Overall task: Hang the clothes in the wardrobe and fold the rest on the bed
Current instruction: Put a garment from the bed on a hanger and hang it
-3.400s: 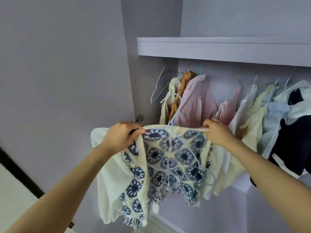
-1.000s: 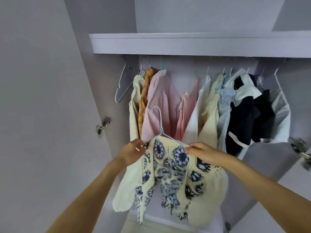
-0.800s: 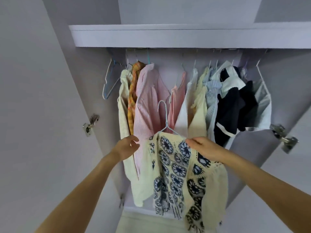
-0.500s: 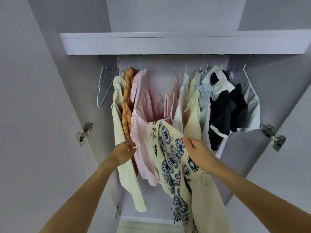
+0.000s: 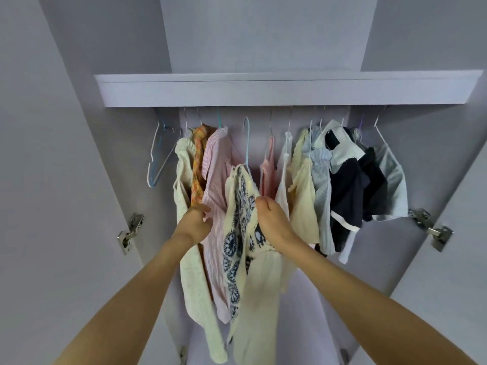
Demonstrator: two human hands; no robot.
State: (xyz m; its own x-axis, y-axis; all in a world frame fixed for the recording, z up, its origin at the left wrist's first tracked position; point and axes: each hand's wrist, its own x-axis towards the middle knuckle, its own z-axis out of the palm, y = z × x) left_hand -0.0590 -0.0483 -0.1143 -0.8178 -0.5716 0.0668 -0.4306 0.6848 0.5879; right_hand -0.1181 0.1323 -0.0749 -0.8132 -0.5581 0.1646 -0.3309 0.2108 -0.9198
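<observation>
A cream top with a blue flower pattern (image 5: pixel 238 227) hangs on a light blue hanger (image 5: pixel 246 143), raised into the wardrobe between the pink striped shirt (image 5: pixel 217 185) and a pink top (image 5: pixel 268 172). The hanger's hook reaches up toward the rail under the shelf; the rail itself is hidden. My right hand (image 5: pixel 272 222) grips the patterned top at its right shoulder. My left hand (image 5: pixel 193 223) rests with loosely curled fingers against the pink striped shirt, to the left of the patterned top.
The wardrobe shelf (image 5: pixel 284 92) runs across above the clothes. Empty hangers (image 5: pixel 160 154) hang at the far left. A cream garment (image 5: pixel 184 185), an orange plaid one, and white, yellow, pale blue and navy clothes (image 5: pixel 345 196) fill the rail. Both doors stand open, with hinges (image 5: pixel 130 233) showing.
My left hand let go of the patterned top and moved onto the pink shirt. My right hand lifted the top and hanger up and into the wardrobe, turning it edge-on between the hanging clothes.
</observation>
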